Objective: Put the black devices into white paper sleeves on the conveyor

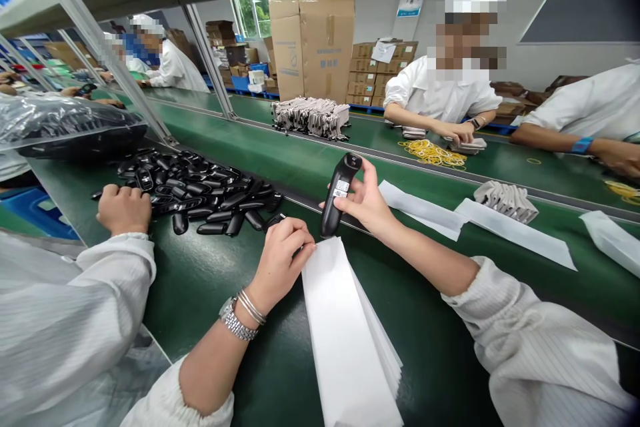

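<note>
My right hand [367, 203] holds a black handheld device [331, 210] upright, its fingers and thumb wrapped round it. White labels show on the device's side, and its upper end curves over. Below it lies a fanned stack of long white paper sleeves [345, 333]. My left hand [285, 253], with bracelets and a watch at the wrist, is closed at the top left corner of the uppermost sleeve and pinches it. Beyond my left hand spreads a pile of similar black devices [200, 190].
A co-worker's hand [125, 208] rests beside the pile at left. White sleeves [517, 230] lie on the green conveyor belt, near a grey bundle [505, 201]. Across it, another person handles grey bundles beside yellow rubber bands [433, 153]. A metal post [100, 47] rises at left.
</note>
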### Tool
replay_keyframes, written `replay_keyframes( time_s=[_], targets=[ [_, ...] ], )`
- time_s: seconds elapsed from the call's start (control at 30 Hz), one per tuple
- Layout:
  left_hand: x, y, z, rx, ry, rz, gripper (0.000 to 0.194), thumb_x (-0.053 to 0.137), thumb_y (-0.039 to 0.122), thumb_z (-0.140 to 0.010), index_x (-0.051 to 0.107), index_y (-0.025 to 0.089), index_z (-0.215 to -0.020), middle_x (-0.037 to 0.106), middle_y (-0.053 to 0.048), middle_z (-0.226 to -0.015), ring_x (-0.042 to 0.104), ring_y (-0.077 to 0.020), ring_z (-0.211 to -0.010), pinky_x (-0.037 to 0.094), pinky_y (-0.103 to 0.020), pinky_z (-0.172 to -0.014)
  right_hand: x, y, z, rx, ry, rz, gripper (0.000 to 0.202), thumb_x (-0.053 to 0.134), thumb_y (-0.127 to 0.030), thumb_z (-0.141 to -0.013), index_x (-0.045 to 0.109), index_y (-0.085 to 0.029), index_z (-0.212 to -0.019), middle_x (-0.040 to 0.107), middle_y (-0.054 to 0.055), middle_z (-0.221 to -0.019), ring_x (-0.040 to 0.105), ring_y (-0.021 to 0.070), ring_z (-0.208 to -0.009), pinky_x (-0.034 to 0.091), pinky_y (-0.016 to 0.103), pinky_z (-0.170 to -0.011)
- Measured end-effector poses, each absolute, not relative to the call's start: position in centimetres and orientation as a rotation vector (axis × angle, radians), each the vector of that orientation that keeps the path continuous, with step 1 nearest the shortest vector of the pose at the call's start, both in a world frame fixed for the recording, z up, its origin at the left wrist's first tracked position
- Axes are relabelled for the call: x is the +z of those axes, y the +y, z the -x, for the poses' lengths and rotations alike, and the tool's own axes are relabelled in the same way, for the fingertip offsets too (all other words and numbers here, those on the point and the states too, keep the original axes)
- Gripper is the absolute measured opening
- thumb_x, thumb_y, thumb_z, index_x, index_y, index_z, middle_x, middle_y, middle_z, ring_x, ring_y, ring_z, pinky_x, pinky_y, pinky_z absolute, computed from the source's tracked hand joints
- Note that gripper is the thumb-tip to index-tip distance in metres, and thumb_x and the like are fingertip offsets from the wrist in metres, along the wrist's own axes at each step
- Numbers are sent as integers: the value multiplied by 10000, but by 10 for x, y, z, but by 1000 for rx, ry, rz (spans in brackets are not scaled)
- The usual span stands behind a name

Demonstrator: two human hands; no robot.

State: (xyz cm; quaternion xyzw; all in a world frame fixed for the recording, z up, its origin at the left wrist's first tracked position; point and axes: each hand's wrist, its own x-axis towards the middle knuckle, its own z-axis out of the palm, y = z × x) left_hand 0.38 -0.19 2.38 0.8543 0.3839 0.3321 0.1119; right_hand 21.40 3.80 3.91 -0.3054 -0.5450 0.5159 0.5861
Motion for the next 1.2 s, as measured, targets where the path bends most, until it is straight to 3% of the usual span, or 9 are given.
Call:
replay_keyframes(
  time_s=[0.27,0.47,0.63,0.97,1.1,1.2],
  targets=[
    [25,-5,-5,1071,1115,-2464,122,491,195,-925,591,192,-855,494,-71,-1081,510,-203,-1066,411,-390,-955,16,31,-202,1310,-1495,695,785,754,-262,-741,265,-375,-1344,503,36,-1205,652,134,-827,572,340,-763],
    [26,-9,-7,1269,1097,-2448,91,491,171,-918,559,180,-858,458,-74,-1053,485,-200,-1045,443,-374,-929,7,26,-192,1369,-1615,690,397,614,-418,-869,537,-228,-1209,545,60,-1180,601,133,-901,537,296,-798],
    [29,-9,-6,1402,1202,-2330,94,480,169,-921,540,177,-850,452,-64,-990,481,-190,-992,451,-354,-899,13,18,-187,1558,-1559,702,402,600,-507,-858,595,-206,-1124,581,45,-1075,563,168,-997,528,302,-805],
    [29,-6,-4,1370,1167,-2159,131,475,214,-933,539,184,-822,453,-50,-986,500,-171,-951,461,-317,-836,11,10,-185,1802,-1472,604,397,721,-478,-775,571,-205,-1022,547,-23,-866,522,88,-739,438,210,-661],
    [29,-5,-4,1391,1182,-2109,140,490,239,-926,547,183,-811,470,-55,-1007,503,-171,-956,463,-306,-820,14,0,-179,1946,-1531,577,432,760,-512,-714,614,-148,-896,618,7,-813,591,135,-753,461,278,-737],
    [29,-2,-3,1414,1188,-2029,154,496,258,-924,552,186,-800,491,-55,-1006,513,-172,-963,470,-293,-789,25,1,-179,1918,-1343,559,450,697,-568,-755,599,-150,-887,651,35,-756,631,172,-740,491,321,-735]
  ],
)
